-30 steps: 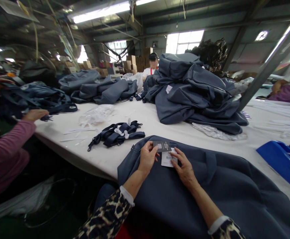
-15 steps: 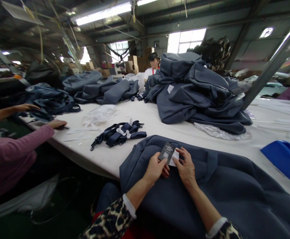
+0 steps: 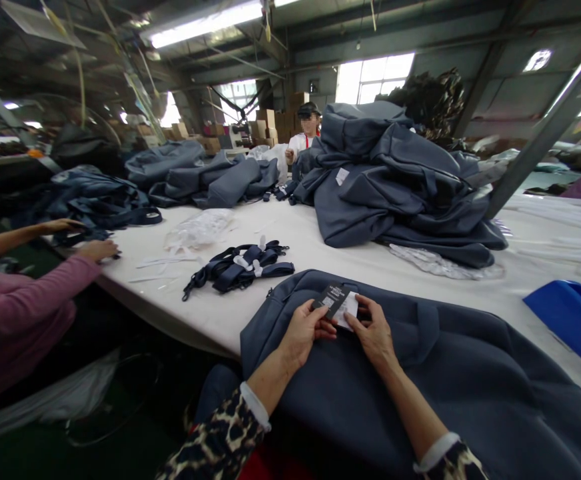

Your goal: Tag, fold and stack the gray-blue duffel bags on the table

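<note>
A large dark blue bag (image 3: pixel 470 373) lies across the near part of the table, with a flat handle loop (image 3: pixel 426 330) on its upper side. Above it, my left hand (image 3: pixel 304 333) pinches a dark printed hang tag (image 3: pixel 331 299) between thumb and fingers. A white label (image 3: pixel 348 308) overlaps the tag's right side, and my right hand (image 3: pixel 374 333) grips it by its right edge. Both hands are close together over the bag's left half. Left of the bag sits a bundle of dark blue straps (image 3: pixel 240 267) with white wraps and clips.
A high pile of blue bags (image 3: pixel 385 180) stands behind, with more bags (image 3: pixel 210 177) to its left. Clear plastic (image 3: pixel 200 230) and a blue scoop-like object (image 3: pixel 570 320) lie on the white table (image 3: pixel 315 260). A co-worker's hands (image 3: pixel 95 250) handle straps at left; another person (image 3: pixel 305 137) is behind.
The dark tag has tilted further to the right, and more of the white label shows beside it. At left the co-worker's hands have shifted. The person behind has raised a hand.
</note>
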The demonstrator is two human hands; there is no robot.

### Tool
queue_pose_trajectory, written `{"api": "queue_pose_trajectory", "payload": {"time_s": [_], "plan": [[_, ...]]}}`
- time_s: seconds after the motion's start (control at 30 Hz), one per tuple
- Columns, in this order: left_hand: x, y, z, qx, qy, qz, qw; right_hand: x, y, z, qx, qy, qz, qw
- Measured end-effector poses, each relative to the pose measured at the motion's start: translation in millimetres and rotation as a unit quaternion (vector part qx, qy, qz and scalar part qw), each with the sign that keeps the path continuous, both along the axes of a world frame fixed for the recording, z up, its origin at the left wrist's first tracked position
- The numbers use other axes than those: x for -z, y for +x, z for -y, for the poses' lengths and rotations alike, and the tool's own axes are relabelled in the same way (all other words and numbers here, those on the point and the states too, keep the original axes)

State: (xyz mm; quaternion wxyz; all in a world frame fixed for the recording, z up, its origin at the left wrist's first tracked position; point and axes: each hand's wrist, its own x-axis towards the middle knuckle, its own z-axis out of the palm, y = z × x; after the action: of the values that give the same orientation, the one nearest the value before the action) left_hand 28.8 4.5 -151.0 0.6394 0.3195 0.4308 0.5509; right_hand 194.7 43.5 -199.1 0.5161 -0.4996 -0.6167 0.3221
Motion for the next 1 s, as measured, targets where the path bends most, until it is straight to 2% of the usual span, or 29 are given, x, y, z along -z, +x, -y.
{"api": "queue_pose_trajectory", "payload": {"time_s": [0.13,0.23,0.37,0.57,0.63,0.7,0.83,0.87,1.0], "plan": [[-7.8,-2,-3,0.01,0.018,0.041,0.999,-3.2,3,3,-0.033,0.062,0.123,0.99],[-13.8,-4,-9,0.028,0.008,0.023,0.999,-4.9,7,-4,-0.046,0.099,0.188,0.976],[-26.2,-8,-18,0.049,-0.009,-0.019,0.999,-7.9,12,-18,-0.044,0.119,0.214,0.969],[-46.9,-17,-37,0.029,-0.025,-0.002,0.999,-15.9,26,-20,-0.054,0.126,0.221,0.966],[-46.3,-19,-43,0.017,-0.041,0.009,0.999,-21.7,29,-15,-0.064,0.134,0.235,0.961],[-41.3,-20,-46,0.004,-0.054,0.024,0.998,-29.2,27,-8,-0.078,0.145,0.294,0.942],[-29.3,-18,-42,-0.003,-0.064,0.054,0.997,-41.9,7,6,-0.065,0.161,0.472,0.865],[-27.8,-17,-41,0.0,-0.067,0.06,0.996,-43.8,1,8,-0.053,0.159,0.493,0.854],[-27.1,-18,-38,0.009,-0.083,0.085,0.993,-50.4,-9,11,-0.024,0.152,0.502,0.851]]}}
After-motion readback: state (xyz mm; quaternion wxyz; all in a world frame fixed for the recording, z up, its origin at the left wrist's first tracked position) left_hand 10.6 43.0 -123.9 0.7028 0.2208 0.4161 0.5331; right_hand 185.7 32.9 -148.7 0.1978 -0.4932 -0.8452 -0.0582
